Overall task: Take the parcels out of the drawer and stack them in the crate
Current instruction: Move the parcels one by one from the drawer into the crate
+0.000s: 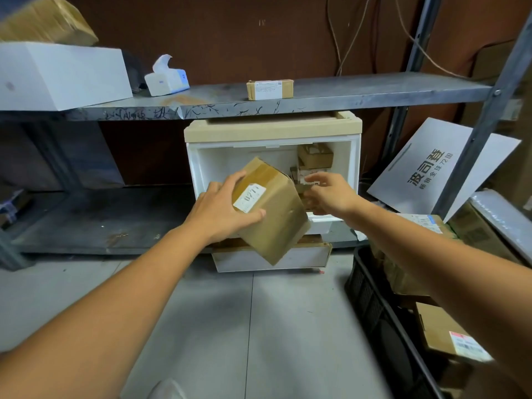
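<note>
Removal step: left hand [221, 208] has its grip round 1 tilted parcel [273, 214] before the drawer [218, 165]; right hand [328, 194] seemingly pinches a small parcel [309, 180] inside; next, carry both right into the crate [365, 289].

**Two steel shelves and a tiled floor**

The upper shelf [359, 93] carries a white box [57, 76] at its left end, a tissue pack [167, 80] beside it, and a small labelled parcel [270, 89] near the middle. A white drawer unit [273, 128] stands on the lower shelf [100, 217]. A black crate [368, 292] sits on the grey floor [230, 326] at right.
</note>
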